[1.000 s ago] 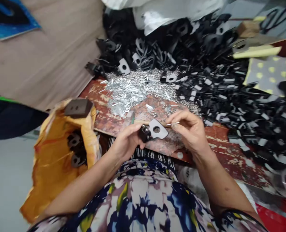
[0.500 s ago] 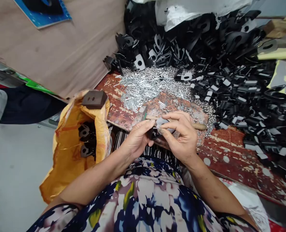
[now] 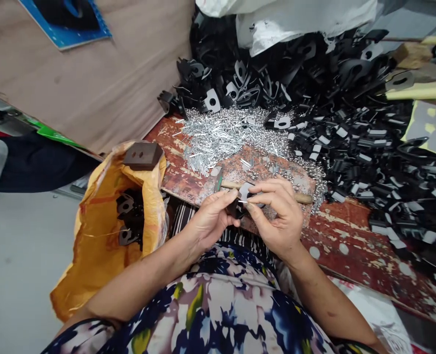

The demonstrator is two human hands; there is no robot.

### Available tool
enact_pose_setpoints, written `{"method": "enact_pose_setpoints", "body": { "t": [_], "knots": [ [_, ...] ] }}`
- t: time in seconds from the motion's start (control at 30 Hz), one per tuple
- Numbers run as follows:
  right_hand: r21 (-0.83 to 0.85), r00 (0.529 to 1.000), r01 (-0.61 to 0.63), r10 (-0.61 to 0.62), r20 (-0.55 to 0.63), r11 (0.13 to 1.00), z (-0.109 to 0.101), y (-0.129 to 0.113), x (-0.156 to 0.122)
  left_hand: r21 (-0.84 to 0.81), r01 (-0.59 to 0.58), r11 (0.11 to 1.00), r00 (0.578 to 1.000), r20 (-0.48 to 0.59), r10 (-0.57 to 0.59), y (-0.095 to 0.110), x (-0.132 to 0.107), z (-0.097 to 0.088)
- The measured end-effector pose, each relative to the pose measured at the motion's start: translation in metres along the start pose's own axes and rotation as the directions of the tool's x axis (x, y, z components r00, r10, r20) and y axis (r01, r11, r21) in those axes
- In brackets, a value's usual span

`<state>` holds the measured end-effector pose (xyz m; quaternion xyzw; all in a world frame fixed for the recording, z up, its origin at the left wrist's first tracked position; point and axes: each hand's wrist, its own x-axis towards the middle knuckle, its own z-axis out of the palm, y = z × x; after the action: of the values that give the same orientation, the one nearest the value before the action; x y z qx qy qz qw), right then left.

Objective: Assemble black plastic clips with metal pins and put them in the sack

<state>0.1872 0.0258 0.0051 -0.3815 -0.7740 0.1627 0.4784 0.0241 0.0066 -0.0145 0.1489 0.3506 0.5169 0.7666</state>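
Observation:
My left hand (image 3: 212, 216) is closed around a black metal bracket (image 3: 235, 210), holding it over the front edge of the bench. A grey, rounded face of the bracket shows between the two hands. Thumb and fingertips of my right hand (image 3: 280, 216) pinch a thin silver pin (image 3: 242, 200), whose free end meets the bracket; whether it sits in a hole I cannot tell. Just behind the hands lies a hammer (image 3: 305, 198), its wooden handle partly hidden by my right fingers. A heap of silver pins (image 3: 218, 140) spreads farther back.
Black brackets (image 3: 240, 88) and small black clips (image 3: 354, 142) pile up behind and to the right on the worn red bench (image 3: 343, 223). A yellow sack (image 3: 92, 246) holding several brackets hangs open at left, a brown block (image 3: 143, 155) on its rim. Another person's dark clothing (image 3: 37, 162) shows far left.
Both hands keep their grip, and the bracket has turned slightly, showing more of its grey face. The whole view has shifted a little downward.

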Motion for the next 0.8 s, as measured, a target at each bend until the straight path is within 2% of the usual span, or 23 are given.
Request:
{"method": "enact_pose_setpoints", "body": {
  "t": [0.1,0.27,0.4,0.47,0.57,0.63,0.7,0.77,0.8],
  "knots": [
    [-0.066,0.999,0.041,-0.042,-0.004,0.997,-0.001,-0.004,0.000,0.002,0.008,1.000,1.000,-0.016,-0.008,0.000,0.001,0.001],
    [-0.316,0.985,0.169,-0.151,0.082,0.933,0.004,-0.015,-0.003,0.042,-0.049,0.998,0.995,-0.086,0.052,-0.006,0.002,0.007],
    [-0.320,0.985,0.167,-0.143,0.098,0.933,0.005,-0.017,-0.004,0.069,-0.060,0.996,0.990,-0.122,0.068,-0.007,-0.003,0.011],
    [-0.272,0.987,0.155,-0.139,0.079,0.950,0.002,-0.015,-0.005,0.085,-0.047,0.995,0.995,-0.079,0.054,-0.003,-0.010,0.008],
    [-0.189,0.993,0.118,-0.121,-0.002,0.975,0.001,-0.014,-0.009,0.074,-0.032,0.997,0.998,0.048,0.029,0.002,-0.025,-0.001],
    [-0.174,0.991,0.118,-0.126,-0.036,0.978,0.006,-0.016,-0.013,0.105,-0.090,0.990,0.992,0.093,0.080,0.003,-0.037,-0.011],
    [-0.157,0.989,0.149,-0.144,0.043,0.976,0.012,-0.019,-0.016,0.276,-0.212,0.938,0.977,0.067,0.201,0.004,-0.049,-0.022],
    [-0.118,0.953,0.215,-0.183,0.240,0.969,0.017,-0.017,-0.015,0.544,-0.292,0.787,0.942,0.019,0.336,0.007,-0.062,-0.034],
    [-0.122,0.925,0.243,-0.192,0.328,0.962,0.018,-0.013,-0.012,0.659,-0.280,0.698,0.926,-0.007,0.378,0.011,-0.069,-0.041]
  ]
}}
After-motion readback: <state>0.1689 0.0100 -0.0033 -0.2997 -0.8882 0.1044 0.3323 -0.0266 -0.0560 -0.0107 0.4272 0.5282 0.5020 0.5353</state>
